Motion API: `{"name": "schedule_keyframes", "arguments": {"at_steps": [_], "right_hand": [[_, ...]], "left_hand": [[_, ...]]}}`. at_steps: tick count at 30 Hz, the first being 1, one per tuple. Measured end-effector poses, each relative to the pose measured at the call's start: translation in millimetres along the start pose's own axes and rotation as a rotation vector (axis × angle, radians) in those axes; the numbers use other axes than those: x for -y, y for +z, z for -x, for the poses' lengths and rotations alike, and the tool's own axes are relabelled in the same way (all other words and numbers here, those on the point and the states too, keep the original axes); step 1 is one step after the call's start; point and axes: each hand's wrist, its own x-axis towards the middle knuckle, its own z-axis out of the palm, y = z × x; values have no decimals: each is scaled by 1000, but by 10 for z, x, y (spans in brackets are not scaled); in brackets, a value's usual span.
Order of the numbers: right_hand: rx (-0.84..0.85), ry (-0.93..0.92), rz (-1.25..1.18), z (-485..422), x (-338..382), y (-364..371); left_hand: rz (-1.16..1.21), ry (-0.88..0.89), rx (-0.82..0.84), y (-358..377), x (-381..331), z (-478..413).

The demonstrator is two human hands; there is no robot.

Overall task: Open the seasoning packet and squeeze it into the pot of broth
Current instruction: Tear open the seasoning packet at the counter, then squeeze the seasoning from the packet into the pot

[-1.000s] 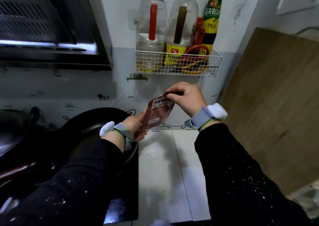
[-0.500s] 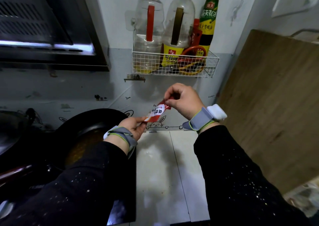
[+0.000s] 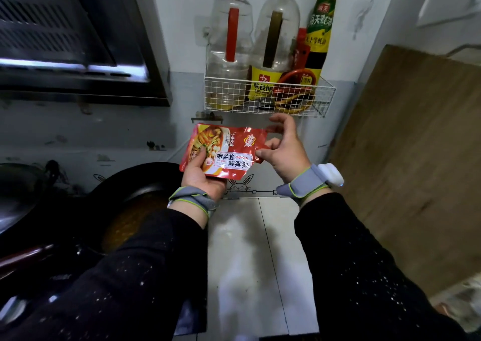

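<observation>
I see the seasoning packet (image 3: 221,150) held flat above the counter, its long axis running left to right. My left hand (image 3: 201,174) grips its left end; my right hand (image 3: 282,149) pinches the torn right edge. The pot of broth (image 3: 135,210) sits lower left, nearer the left hand, so I judge the packet must swing that way.

We note long black sleeves flecked with small white specks on both arms, the left sleeve (image 3: 125,270) and the right sleeve (image 3: 364,268). Each wrist carries a grey fabric wristband edged in lime green: the left band (image 3: 194,201), the right band (image 3: 303,187). A white rounded plastic module (image 3: 330,174) sits on the right band. Left hand (image 3: 201,175) and right hand (image 3: 285,149) are bare.
</observation>
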Motion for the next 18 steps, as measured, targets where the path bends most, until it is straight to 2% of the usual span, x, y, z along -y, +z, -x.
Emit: {"name": "schedule_keyframes", "arguments": {"at_steps": [4, 8, 18], "right_hand": [[-38, 158, 6, -80, -99, 81], [69, 339, -75, -121, -76, 268], [333, 425, -195, -170, -140, 1065]], "left_hand": [[51, 2, 13, -74, -82, -21], [101, 21, 14, -157, -231, 2], [93, 56, -18, -473, -967, 202]]}}
